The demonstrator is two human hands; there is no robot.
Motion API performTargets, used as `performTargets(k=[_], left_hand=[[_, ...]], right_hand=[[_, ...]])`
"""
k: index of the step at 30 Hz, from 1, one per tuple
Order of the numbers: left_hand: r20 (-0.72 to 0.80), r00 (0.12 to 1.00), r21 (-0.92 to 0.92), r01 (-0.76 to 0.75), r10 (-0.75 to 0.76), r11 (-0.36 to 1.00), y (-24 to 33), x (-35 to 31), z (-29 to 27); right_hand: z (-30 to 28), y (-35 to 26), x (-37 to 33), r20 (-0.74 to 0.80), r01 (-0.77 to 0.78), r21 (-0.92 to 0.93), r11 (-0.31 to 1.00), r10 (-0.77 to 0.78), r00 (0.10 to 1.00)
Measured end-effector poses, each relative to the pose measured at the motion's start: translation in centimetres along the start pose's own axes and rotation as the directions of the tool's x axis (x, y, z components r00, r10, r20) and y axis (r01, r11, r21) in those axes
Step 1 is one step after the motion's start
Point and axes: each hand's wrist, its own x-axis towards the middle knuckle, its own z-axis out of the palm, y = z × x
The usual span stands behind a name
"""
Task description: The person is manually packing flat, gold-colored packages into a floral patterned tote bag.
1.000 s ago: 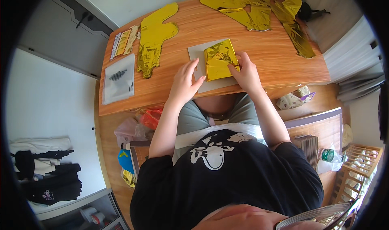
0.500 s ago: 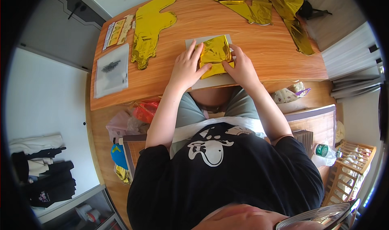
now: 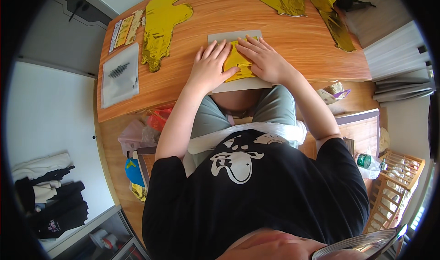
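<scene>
A folded gold foil balloon [image 3: 235, 62] lies as a small packet on a grey board [image 3: 245, 84] at the table's front edge. My left hand [image 3: 207, 69] rests flat on the packet's left side, fingers spread and thumb stretched across its lower part. Palm down, my right hand [image 3: 268, 62] covers the packet's upper right, with its fingers extended toward the far left. Both hands press on the foil rather than grip it, and they hide much of it. To the left lies a flat, unfolded gold foil balloon [image 3: 163, 26].
More flat gold foil balloons [image 3: 291, 2] lie at the table's far right. At the left are a stack of clear plastic bags [image 3: 120, 79] and some printed cards [image 3: 120, 31]. A dark object [image 3: 347, 2] sits beyond the far right corner.
My right hand has gone from holding the packet's right edge to lying flat across its top. The packet looks flatter. My left hand stays on its left side.
</scene>
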Motion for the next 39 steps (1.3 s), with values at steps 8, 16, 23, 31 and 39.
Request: performTargets(k=[8,16,23,31,39], left_hand=[[0.026,0.964,-0.004,-0.266,0.266,0.964,-1.8,1.0,0.6],[0.294,0.886,-0.026,-0.368,0.360,0.929,-2.9,1.7,-1.0],[0.276,0.865,0.016,-0.439,0.418,0.898,-3.5,2.0,-1.1],[0.361,0.851,0.065,-0.431,0.382,0.900,-3.0,2.3,-2.2],[0.367,0.853,-0.034,-0.385,0.370,0.922,-3.0,2.6,-2.2]], right_hand=[[1.6,-0.2,-0.5,0.006,-0.029,-0.113,0.993,0.030,1.000],[1.1,0.0,-0.4,0.069,-0.063,-0.204,0.977,0.078,0.995],[-1.6,2.7,-0.1,0.282,0.024,-0.073,0.997,-0.002,0.959],[-2.4,4.4,0.2,0.344,0.072,-0.006,0.997,-0.066,0.937],[-3.7,3.1,0.4,0.343,-0.081,-0.014,0.997,0.081,0.936]])
